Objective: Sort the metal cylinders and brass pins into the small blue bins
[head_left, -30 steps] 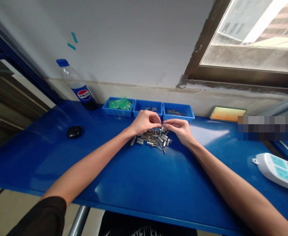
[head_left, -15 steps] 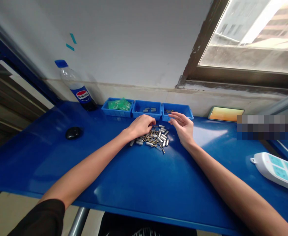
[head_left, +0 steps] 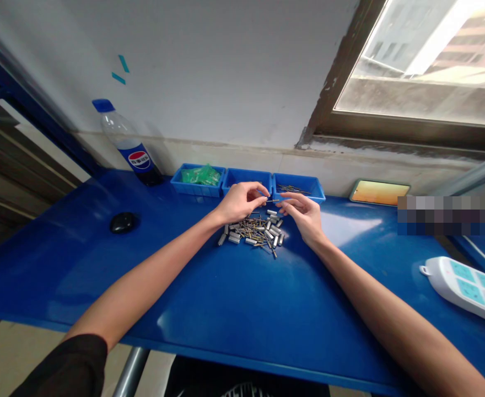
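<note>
A thin metal rod [head_left: 273,200] spans the small gap between my two hands, above the back of a mixed pile. My left hand [head_left: 241,203] pinches its left end between thumb and forefinger. At the other end, the fingertips of my right hand [head_left: 304,216] close on the rod, though its tip is partly hidden. Below lies the pile of thin brass-and-grey metal rods [head_left: 256,231] and short silver metal cylinders [head_left: 251,241] on the blue table. More thin rods lie in the right blue bin [head_left: 319,193]; my left hand partly covers the middle bin [head_left: 228,184].
The left blue bin [head_left: 176,184] holds green plastic packets [head_left: 203,175]. A cola bottle [head_left: 137,157] and a black mouse [head_left: 122,223] stand to the left. At right are a phone [head_left: 380,192] leaning on the wall and a white power strip [head_left: 445,281].
My left hand has risen from the pile with a rod and moved slightly right. My right hand has come left and down from the right bin to meet it.
</note>
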`<state>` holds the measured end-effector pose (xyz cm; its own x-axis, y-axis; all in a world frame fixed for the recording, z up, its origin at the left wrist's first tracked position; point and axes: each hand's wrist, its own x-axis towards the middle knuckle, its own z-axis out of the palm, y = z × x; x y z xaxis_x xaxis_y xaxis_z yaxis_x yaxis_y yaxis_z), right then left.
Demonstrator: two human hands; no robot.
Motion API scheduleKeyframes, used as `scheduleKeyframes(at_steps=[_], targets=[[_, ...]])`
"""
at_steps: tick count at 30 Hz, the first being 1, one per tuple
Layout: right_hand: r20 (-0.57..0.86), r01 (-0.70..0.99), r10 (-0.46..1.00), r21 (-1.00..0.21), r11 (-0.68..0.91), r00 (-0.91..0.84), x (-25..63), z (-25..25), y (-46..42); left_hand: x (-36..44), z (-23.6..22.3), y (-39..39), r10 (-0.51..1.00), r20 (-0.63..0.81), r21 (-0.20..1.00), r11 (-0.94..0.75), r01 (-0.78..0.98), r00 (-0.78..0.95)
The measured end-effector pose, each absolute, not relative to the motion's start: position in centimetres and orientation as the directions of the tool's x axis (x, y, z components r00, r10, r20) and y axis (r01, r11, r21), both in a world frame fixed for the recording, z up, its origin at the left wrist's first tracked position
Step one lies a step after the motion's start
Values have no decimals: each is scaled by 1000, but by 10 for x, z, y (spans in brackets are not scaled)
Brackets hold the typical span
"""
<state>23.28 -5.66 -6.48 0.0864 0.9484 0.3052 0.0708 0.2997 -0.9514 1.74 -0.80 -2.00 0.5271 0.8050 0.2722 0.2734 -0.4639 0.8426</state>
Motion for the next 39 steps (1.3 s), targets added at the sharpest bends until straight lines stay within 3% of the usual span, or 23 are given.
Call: scheduleKeyframes(at_steps=[9,24,29,32,39], targets=[[231,-15,972,-973,231,-48,231,-62,-61,18,-26,-7,807,275,849,-459,263,523],[199,-57,980,-979,197,-29,231,-67,-56,18,-23,-11,762,316,760,-560,329,565],[271,-35,961,-961,273,52,233,-70,-56,11,-17,-8,731,320,591,-651,475,603],[316,-30,941,-947,321,121,236,-70,-56,3,-13,-4,711,242,470,-681,561,660],[290,-100,947,-947,305,141,238,-70,-55,-1,-16,-2,683,108,382,-699,604,722]])
